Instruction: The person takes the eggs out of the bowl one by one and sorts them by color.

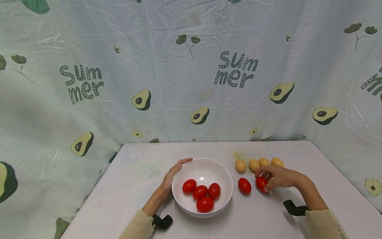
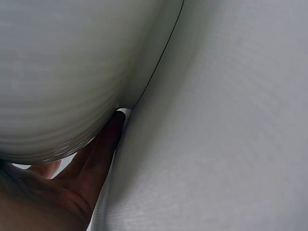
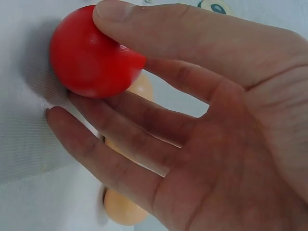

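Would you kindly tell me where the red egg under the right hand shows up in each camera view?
Head: the red egg lies right of the white bowl, under the right hand, just in front of the tan eggs.
Left wrist: not in it; only the bowl's outer wall and the left hand show.
Right wrist: upper left, pinched between thumb and fingers.
Shared landmark: the tan eggs, behind the fingers in the right wrist view.

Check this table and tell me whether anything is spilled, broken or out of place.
Nothing stands out. The white bowl sits upright holding four red eggs, four tan eggs lie whole in a row, and the right hand pinches a red egg intact.
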`<state>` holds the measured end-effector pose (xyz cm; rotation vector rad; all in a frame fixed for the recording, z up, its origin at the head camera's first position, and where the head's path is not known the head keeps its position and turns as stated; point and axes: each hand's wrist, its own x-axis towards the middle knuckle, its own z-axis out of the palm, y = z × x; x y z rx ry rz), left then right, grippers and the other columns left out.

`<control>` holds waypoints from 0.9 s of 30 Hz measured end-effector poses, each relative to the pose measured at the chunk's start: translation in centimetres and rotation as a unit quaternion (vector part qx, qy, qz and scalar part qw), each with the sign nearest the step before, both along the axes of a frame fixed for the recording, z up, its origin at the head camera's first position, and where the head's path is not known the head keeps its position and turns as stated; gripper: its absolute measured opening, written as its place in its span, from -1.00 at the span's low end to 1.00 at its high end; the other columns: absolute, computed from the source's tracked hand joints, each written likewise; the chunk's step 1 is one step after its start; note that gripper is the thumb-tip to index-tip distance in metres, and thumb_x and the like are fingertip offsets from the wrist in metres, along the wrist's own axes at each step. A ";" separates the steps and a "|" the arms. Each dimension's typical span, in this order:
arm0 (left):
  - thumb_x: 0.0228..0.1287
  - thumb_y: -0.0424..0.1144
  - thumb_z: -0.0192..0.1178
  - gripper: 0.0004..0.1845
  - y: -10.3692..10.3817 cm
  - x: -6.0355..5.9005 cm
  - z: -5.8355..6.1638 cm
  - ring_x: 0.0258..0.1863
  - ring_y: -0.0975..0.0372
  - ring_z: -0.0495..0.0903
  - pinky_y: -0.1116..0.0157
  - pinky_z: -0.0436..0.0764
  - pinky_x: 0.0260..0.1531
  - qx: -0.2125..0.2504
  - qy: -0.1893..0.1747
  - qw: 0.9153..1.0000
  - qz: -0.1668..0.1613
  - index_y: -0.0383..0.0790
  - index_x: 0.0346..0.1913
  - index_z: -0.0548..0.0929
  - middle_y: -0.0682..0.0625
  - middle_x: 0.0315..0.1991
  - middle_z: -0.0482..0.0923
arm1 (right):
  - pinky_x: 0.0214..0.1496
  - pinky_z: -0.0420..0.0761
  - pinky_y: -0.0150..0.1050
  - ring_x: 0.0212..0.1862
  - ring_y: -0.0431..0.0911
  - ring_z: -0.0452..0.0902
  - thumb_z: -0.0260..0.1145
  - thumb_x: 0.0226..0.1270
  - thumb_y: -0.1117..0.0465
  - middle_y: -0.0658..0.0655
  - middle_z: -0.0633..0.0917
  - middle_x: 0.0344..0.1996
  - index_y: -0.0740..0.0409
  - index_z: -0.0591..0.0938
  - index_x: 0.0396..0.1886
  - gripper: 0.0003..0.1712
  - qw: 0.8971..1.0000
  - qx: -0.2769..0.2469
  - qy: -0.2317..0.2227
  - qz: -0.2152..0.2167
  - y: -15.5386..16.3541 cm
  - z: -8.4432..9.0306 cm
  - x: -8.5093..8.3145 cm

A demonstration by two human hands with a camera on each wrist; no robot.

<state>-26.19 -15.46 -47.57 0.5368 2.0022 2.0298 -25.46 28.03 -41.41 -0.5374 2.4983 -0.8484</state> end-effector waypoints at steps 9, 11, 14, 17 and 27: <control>0.68 0.00 -0.45 -0.41 -0.1 0.0 0.0 0.51 -0.05 0.36 0.37 0.54 0.33 -0.002 0.003 1.000 -0.001 -0.08 0.59 0.26 -0.11 0.60 0.23 | 0.06 0.69 0.07 0.03 0.01 0.58 0.49 0.07 0.29 0.15 0.69 0.03 0.18 0.60 0.16 -0.42 1.000 0.004 0.001 0.000 -0.1 0.2 0.0; 0.68 -0.01 -0.45 -0.41 -0.1 0.1 0.0 0.51 -0.06 0.35 0.37 0.54 0.33 -0.004 0.004 1.000 -0.001 -0.07 0.59 0.26 -0.11 0.60 0.23 | 0.06 0.69 0.10 0.04 0.01 0.58 0.49 0.08 0.30 0.14 0.69 0.01 0.17 0.60 0.17 -0.42 1.000 0.008 0.001 -0.011 -0.1 0.3 0.1; 0.68 -0.01 -0.45 -0.41 -0.1 0.0 -0.1 0.51 -0.06 0.34 0.37 0.53 0.34 -0.004 0.006 1.000 -0.002 -0.08 0.59 0.26 -0.12 0.60 0.23 | 0.09 0.69 0.13 0.06 0.01 0.59 0.50 0.10 0.30 0.11 0.69 -0.01 0.15 0.60 0.18 -0.41 1.000 0.010 0.004 -0.030 -0.2 0.4 0.2; 0.68 -0.02 -0.45 -0.41 -0.1 0.0 -0.1 0.52 -0.06 0.34 0.38 0.54 0.33 -0.001 0.006 1.000 -0.002 -0.09 0.59 0.26 -0.12 0.60 0.23 | 0.09 0.71 0.10 0.07 0.03 0.61 0.50 0.12 0.31 0.12 0.69 0.00 0.19 0.58 0.19 -0.41 0.999 0.002 0.010 -0.035 -0.3 0.7 0.3; 0.68 -0.02 -0.44 -0.41 -0.1 0.0 -0.1 0.51 -0.06 0.34 0.42 0.54 0.30 0.001 0.009 1.000 -0.005 -0.10 0.59 0.26 -0.13 0.60 0.23 | 0.07 0.75 0.06 0.09 0.11 0.63 0.47 0.25 0.24 0.24 0.70 0.05 0.23 0.59 0.16 -0.50 0.996 -0.016 0.086 -0.013 -0.8 2.0 0.6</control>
